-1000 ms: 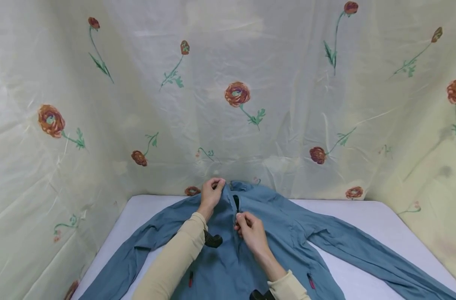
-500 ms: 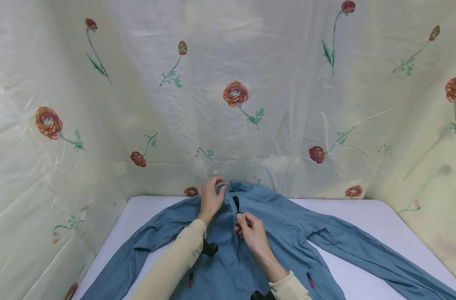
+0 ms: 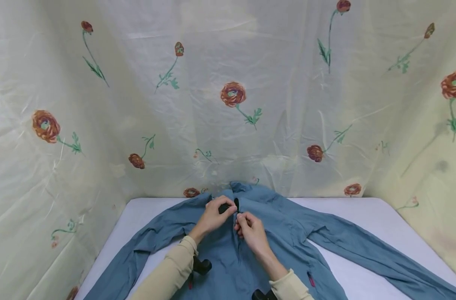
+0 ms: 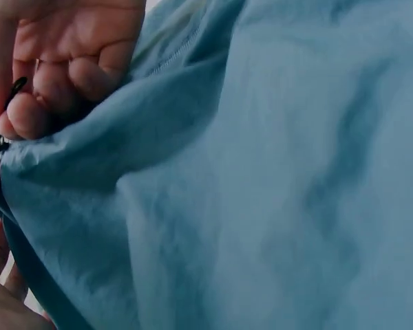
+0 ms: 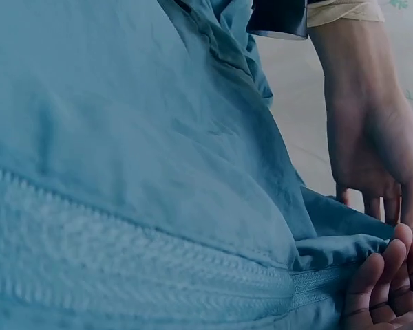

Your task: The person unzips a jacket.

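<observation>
On the tabletop (image 3: 145,209) lay the blue jacket (image 3: 282,218). Fingers of the left hand (image 3: 212,214) pinched its front edge (image 4: 20,265); those of the right hand (image 3: 254,233) pinched the zip pull (image 4: 14,88). Working the pull seemed in hand, the next move probably needing taut cloth.

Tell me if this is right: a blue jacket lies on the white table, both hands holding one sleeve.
Wrong spot: the head view shows the left hand and right hand at the front of the blue jacket, near its collar. The rest is right.
</observation>
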Tool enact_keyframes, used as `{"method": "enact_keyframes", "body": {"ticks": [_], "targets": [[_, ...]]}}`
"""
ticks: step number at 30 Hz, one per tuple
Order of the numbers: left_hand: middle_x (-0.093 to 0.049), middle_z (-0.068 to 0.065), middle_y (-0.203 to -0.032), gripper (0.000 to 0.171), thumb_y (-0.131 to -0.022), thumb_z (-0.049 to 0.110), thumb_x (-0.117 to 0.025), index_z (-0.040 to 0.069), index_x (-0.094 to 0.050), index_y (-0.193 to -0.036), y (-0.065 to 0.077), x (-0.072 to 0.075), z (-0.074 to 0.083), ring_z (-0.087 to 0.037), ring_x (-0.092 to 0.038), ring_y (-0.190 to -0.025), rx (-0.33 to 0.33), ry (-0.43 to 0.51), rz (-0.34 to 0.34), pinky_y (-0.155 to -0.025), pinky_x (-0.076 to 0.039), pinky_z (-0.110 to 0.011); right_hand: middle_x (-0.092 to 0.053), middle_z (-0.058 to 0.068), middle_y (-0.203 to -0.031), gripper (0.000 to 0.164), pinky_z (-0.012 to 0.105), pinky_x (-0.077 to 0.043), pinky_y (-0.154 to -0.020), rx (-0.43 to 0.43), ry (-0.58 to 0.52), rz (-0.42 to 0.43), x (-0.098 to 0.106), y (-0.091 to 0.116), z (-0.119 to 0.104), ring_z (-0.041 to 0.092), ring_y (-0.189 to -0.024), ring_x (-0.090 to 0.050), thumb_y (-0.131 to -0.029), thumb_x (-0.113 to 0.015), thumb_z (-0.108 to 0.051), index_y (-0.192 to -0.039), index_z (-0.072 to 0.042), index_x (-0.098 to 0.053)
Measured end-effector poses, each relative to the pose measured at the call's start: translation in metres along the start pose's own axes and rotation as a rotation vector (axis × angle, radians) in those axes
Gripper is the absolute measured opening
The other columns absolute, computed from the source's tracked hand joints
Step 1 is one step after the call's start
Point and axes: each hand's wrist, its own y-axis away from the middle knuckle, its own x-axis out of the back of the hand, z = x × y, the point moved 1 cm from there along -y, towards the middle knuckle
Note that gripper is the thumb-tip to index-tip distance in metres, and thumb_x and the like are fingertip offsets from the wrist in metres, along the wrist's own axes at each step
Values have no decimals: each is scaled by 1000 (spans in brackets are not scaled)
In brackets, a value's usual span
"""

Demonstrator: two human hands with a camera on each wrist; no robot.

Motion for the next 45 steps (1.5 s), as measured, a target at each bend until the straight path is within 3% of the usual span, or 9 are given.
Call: {"method": "enact_keyframes", "body": {"ticks": [3,8,20,26,31,35,45], "targets": [[-64,1,-102,17,-94,34,-58,20,-65,-99,-2,-1,3,-17,-59,-99,70,84,-3,-95,-40,-41,-60,9,-72,30,26,-49,-56,0,0,10,0,0,-2,14,-59,-52,-101,-47,-24,-89,1,-60],[-66,-9,-106,21,-94,28,-60,10,-66,-102,-9,0,9,-25,-60,-101,100,158,51,-92,-45,-41,-56,5,-67,30,27,-49,-54,10,0,31,2,-1,-7,14,-58,-52,-100,-49,-23,-88,2,-61],[-67,-8,-106,23,-94,31,-59,11,-67,-102,-9,2,1,-24,-61,-102,142,129,91,-94,-46,-39,-52,2,-61,29,23,-42,-48,16,9,20,-2,1,-6,10,-50,-46,-99,-51,-22,-85,1,-62],[-66,-9,-107,25,-93,31,-60,10,-68,-103,-10,3,-1,-23,-61,-101,155,165,116,-92,-47,-36,-44,-1,-54,31,22,-38,-45,27,11,25,-1,1,-6,9,-45,-40,-98,-54,-23,-83,2,-64],[-66,-10,-106,23,-94,28,-60,8,-67,-103,-11,5,-5,-23,-60,-99,200,194,151,-89,-48,-35,-46,-2,-51,30,22,-36,-43,23,19,5,0,3,-5,8,-43,-40,-97,-55,-24,-84,1,-66],[-66,-8,-106,24,-94,30,-60,10,-67,-103,-8,4,-7,-22,-60,-97,233,194,136,-88,-48,-35,-46,-2,-50,30,22,-37,-43,3,24,-11,0,8,-1,8,-43,-39,-97,-54,-24,-84,0,-67],[-66,-8,-105,24,-93,31,-61,10,-68,-103,-10,0,-8,-22,-60,-99,253,238,172,-90,-47,-35,-46,0,-52,30,23,-36,-42,-17,15,-19,2,10,1,9,-42,-37,-98,-53,-26,-86,-3,-67]]}}
